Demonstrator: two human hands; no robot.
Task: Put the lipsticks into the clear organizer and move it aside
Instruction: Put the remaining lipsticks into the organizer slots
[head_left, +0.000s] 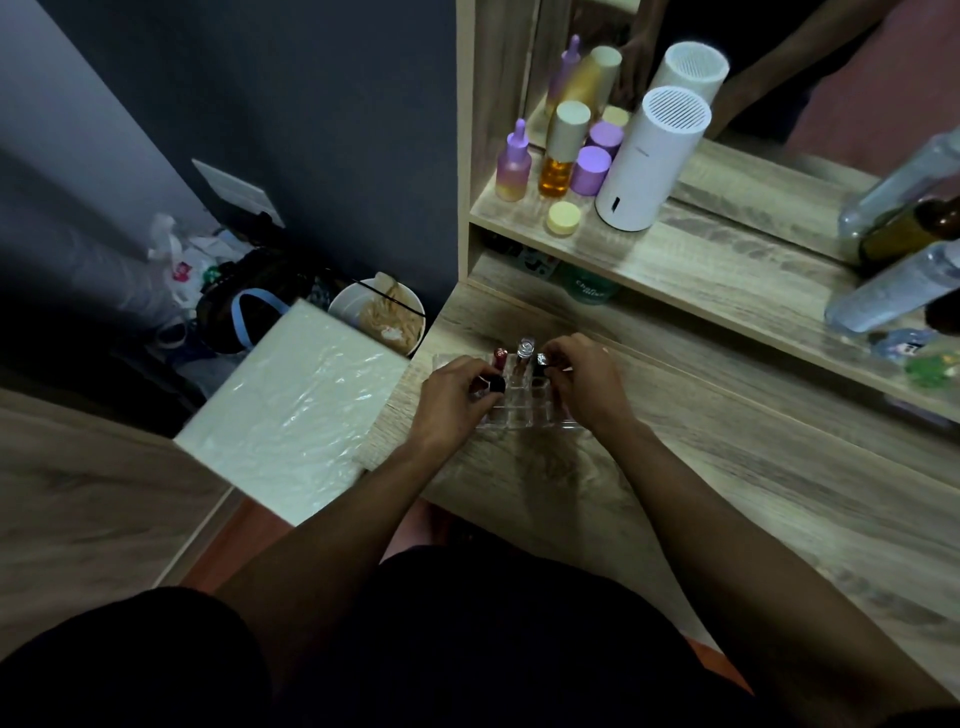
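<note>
Both hands over the clear organizer (524, 410): left hand (453, 395) grips a dark lipstick (494, 385), right hand (582, 376) pinches another (541, 364); lower each upright into a free cell

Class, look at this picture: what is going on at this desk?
A person seated at a pale wooden desk is filling a clear plastic grid organizer with lipsticks. The left hand holds a dark-capped lipstick over a slot; the right hand grips a silver-topped one. A red lipstick and a clear-capped one already stand in back slots.
</note>
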